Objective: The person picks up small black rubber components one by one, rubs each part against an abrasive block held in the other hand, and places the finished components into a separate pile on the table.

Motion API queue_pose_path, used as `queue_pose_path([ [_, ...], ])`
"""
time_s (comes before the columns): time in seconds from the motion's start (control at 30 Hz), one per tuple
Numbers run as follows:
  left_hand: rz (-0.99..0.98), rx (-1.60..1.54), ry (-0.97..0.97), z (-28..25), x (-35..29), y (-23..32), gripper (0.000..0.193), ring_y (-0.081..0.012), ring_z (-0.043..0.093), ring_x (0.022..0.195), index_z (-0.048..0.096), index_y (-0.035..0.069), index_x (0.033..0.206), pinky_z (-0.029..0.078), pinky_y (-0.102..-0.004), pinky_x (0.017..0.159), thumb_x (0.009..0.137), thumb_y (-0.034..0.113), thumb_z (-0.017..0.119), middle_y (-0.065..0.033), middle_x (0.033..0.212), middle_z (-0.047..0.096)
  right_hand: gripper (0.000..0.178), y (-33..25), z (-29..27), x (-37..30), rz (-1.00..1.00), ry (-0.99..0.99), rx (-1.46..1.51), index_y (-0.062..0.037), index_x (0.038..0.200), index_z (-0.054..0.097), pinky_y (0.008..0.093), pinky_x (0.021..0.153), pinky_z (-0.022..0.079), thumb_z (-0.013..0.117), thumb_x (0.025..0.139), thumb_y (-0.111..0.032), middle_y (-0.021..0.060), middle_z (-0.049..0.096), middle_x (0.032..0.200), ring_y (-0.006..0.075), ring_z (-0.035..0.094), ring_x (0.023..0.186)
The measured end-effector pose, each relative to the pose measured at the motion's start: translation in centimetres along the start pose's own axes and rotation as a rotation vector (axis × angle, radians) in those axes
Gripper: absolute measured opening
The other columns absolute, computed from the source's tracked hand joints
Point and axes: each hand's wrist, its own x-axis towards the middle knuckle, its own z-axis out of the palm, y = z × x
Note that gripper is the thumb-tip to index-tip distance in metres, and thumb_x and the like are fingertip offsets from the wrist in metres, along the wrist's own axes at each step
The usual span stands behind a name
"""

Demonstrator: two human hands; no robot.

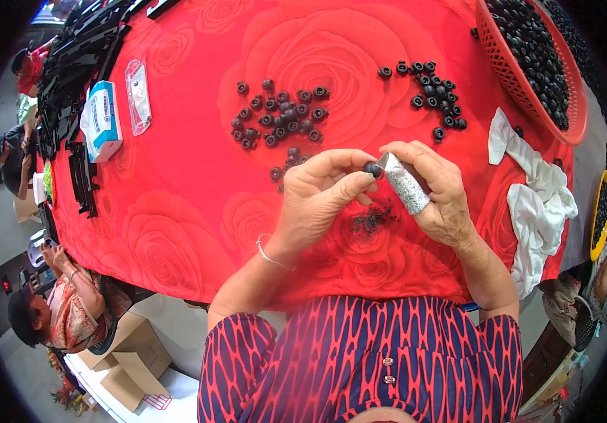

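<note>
Pinching black ball in left hand, gripping silver tool in right hand, both between hands; can't tell if touching. Best to brace ball firmly, shave lightly, keep left thumb clear, stay over shavings on bench.

Navy short-sleeved top – red lattice print, pale bangle, silvery thumb wrap (speckled)

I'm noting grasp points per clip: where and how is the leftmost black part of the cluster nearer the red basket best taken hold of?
The leftmost black part is probably best pinched across the near and far sides of its round body, approached from the left: it is small, and that cluster's other black parts lie to its right.
</note>
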Motion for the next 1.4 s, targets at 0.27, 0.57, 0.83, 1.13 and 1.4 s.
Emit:
queue_pose_path([
  [0.27,-0.025,0.000,0.025,0.10,0.07,0.05,0.023,-0.0124,0.061,0.080,0.058,-0.005,0.106,0.053,-0.0238,0.066,0.084,0.000,0.060,-0.0086,0.094,0.063,0.031,0.38,0.06,0.01,-0.015,0.015,0.018,0.0031,0.105,0.054,0.0318,0.066,0.046,0.058,0.074,0.001,0.0154,0.056,0.084,0.0284,0.059,0.076],
  [0.57,0.004,0.150,0.050,0.44,-0.27,0.17,0.022,-0.0116,0.061,0.079,0.058,-0.007,0.106,0.053,-0.0234,0.066,0.086,0.003,0.059,-0.0086,0.094,0.063,0.027,0.45,0.28,-0.11,0.002,0.031,0.000,0.0020,0.102,0.055,0.0328,0.063,0.045,0.057,0.075,0.000,0.0149,0.055,0.080,0.0285,0.058,0.072],
  [0.83,-0.030,0.068,0.019,0.28,-0.02,0.10,0.023,-0.0124,0.061,0.078,0.057,-0.007,0.107,0.053,-0.0238,0.063,0.087,0.004,0.058,-0.0091,0.093,0.063,0.029,0.62,0.22,-0.08,0.007,0.028,0.005,0.0018,0.101,0.055,0.0339,0.063,0.045,0.057,0.072,0.001,0.0156,0.055,0.080,0.0302,0.058,0.073],
  [1.13,-0.098,-0.003,0.012,-0.03,0.12,-0.08,0.023,-0.0102,0.059,0.072,0.058,-0.006,0.106,0.051,-0.0230,0.063,0.088,0.008,0.058,-0.0086,0.088,0.063,0.022,0.81,-0.10,0.03,-0.010,-0.020,-0.043,0.0046,0.102,0.055,0.0271,0.063,0.045,0.058,0.080,0.000,0.0112,0.057,0.083,0.0192,0.058,0.073],
  [1.4,-0.201,-0.159,-0.034,-0.35,0.21,0.03,0.020,-0.0106,0.059,0.068,0.058,-0.005,0.104,0.050,-0.0223,0.060,0.088,0.007,0.057,-0.0083,0.085,0.063,0.027,0.85,-0.46,0.28,-0.011,-0.036,-0.012,0.0017,0.099,0.057,0.0333,0.059,0.045,0.060,0.072,-0.001,0.0140,0.055,0.075,0.0291,0.058,0.068],
])
